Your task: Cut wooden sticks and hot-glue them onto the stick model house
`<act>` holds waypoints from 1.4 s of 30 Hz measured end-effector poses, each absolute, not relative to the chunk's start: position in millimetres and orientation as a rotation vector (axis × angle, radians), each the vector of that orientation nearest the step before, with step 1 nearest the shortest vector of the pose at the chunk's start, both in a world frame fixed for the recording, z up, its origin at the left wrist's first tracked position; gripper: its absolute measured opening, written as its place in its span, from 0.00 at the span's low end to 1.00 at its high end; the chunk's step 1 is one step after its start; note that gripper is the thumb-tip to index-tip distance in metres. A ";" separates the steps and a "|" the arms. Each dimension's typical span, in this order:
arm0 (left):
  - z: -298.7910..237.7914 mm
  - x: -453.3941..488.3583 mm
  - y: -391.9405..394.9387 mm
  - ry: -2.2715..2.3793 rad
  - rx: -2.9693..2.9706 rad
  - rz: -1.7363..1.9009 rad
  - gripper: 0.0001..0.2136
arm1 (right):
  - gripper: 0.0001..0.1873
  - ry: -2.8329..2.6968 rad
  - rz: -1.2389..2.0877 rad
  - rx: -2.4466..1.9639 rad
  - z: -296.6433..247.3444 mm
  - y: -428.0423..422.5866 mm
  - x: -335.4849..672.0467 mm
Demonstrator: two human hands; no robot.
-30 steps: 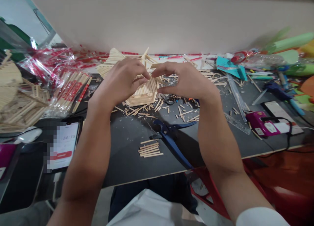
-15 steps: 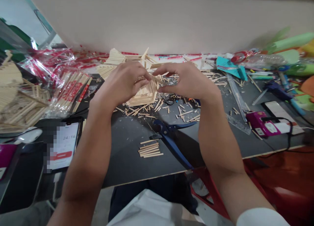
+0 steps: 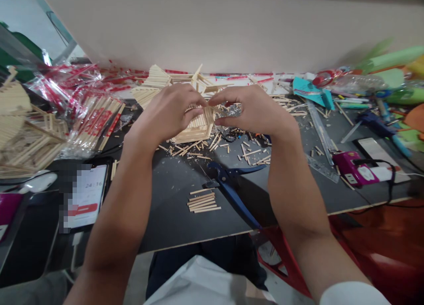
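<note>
My left hand (image 3: 167, 112) and my right hand (image 3: 253, 110) meet over a small structure of glued wooden sticks (image 3: 195, 127) on the dark table (image 3: 172, 221). Both hands have their fingers curled and pinched together at the top of the structure, fingertips almost touching; a thin stick seems to lie between them. Cut stick scraps (image 3: 247, 152) litter the table around it. A short row of cut sticks (image 3: 202, 201) lies nearer to me, beside blue cutters (image 3: 232, 185).
Packs of sticks in red-printed plastic (image 3: 94, 119) and a larger stick model (image 3: 23, 137) stand at left. A phone (image 3: 86, 194) lies front left. A pink glue gun (image 3: 356, 171), a clear ruler (image 3: 319, 128), a second phone (image 3: 374, 150) and coloured craft items fill the right.
Both hands stay at the top of the stick structure; the fingers shifted slightly, the right hand's tips moving a little and closing in again toward the left.
</note>
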State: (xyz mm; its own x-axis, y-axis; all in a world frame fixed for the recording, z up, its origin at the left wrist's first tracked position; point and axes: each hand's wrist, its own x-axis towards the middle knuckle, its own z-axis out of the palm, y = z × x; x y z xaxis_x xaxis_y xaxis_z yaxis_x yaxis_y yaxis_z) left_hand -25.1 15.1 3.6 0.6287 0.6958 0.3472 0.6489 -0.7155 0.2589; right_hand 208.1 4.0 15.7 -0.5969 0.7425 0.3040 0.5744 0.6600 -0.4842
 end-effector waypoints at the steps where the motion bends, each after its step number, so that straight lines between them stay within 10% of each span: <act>1: 3.8 -24.7 14.6 1.128 2.741 0.663 0.12 | 0.18 -2.398 0.461 -1.020 15.7 4.1 207.9; 27: 3.7 -20.5 12.4 1.185 2.729 0.661 0.14 | 0.26 -2.325 0.532 -1.099 14.8 6.8 219.0; 42: 5.5 -17.0 8.3 1.210 2.738 0.669 0.12 | 0.08 -2.455 0.438 -1.025 18.0 3.8 206.3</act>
State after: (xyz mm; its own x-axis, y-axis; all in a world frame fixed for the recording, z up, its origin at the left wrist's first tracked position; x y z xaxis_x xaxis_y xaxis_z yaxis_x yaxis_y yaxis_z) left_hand -17.0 8.3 5.5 0.5941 0.7196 0.3594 0.6873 -0.6863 0.2380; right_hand 206.3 3.8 18.0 -0.6276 0.7284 0.2746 0.5885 0.6749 -0.4452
